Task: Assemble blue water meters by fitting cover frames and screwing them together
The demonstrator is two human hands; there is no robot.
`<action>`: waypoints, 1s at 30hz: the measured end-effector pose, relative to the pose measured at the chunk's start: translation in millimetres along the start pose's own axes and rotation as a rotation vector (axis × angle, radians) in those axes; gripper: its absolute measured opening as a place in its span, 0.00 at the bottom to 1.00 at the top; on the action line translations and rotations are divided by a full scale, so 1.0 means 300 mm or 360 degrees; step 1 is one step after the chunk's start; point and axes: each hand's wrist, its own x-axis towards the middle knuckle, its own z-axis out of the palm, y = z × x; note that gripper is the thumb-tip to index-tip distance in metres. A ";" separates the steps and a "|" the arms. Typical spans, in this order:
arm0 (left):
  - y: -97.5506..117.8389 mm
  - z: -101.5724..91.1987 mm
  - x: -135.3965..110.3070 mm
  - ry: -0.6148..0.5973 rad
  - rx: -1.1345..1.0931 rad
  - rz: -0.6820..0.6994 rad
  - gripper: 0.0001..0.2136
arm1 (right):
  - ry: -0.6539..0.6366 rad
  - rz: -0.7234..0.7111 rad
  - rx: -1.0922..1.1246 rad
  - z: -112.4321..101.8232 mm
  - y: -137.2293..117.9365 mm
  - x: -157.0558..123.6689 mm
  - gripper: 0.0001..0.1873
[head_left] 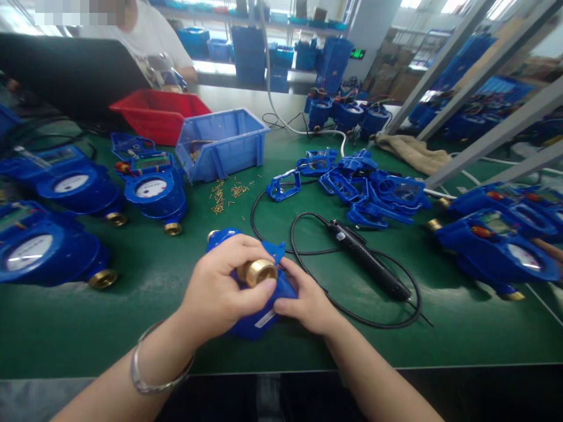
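Observation:
A blue water meter point(253, 325) with brass pipe ends is tilted up between my hands near the front of the table. My left hand point(226, 287) is wrapped round it, with the thumb and fingers about the threaded brass end that points toward me. On the other side, my right hand point(305, 296) grips the blue casing, thumb in front. The meter's dial is turned out of sight. Right of my hands lies a black electric screwdriver point(369, 261) with its cable looped around it. Small brass screws point(224, 193) are scattered beyond the meter.
Blue water meters point(156, 190) stand at left, and more point(497, 246) at right. A pile of blue plastic frames point(369, 184) lies beyond the screwdriver. A blue bin point(229, 152) and a red bin point(158, 111) stand behind. Metal bars point(497, 135) slant across the right. A person point(153, 35) sits opposite.

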 end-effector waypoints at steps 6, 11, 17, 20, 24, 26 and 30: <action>-0.063 -0.053 -0.054 0.0214 -0.0647 -0.0112 0.06 | 0.0311 0.0077 0.0372 0.019 -0.040 -0.016 0.30; -0.078 -0.035 -0.087 0.0232 -0.0720 -0.0158 0.07 | 0.0391 0.0141 0.0328 0.038 -0.074 -0.027 0.30; -0.057 -0.027 -0.089 0.0204 -0.0497 -0.0077 0.07 | 0.0401 0.0194 0.0387 0.036 -0.088 -0.017 0.28; -0.046 -0.025 -0.084 0.0164 -0.0448 -0.0063 0.07 | 0.0372 0.0195 0.0422 0.026 -0.085 -0.016 0.27; -0.034 -0.020 -0.081 0.0101 -0.0451 -0.0008 0.07 | 0.0355 0.0183 0.0476 0.017 -0.077 -0.019 0.26; -0.030 -0.017 -0.079 0.0103 -0.0457 0.0004 0.07 | 0.0355 0.0183 0.0488 0.016 -0.077 -0.019 0.26; -0.031 -0.013 -0.075 0.0199 -0.0467 -0.0007 0.09 | 0.0351 0.0210 0.0499 0.017 -0.083 -0.014 0.26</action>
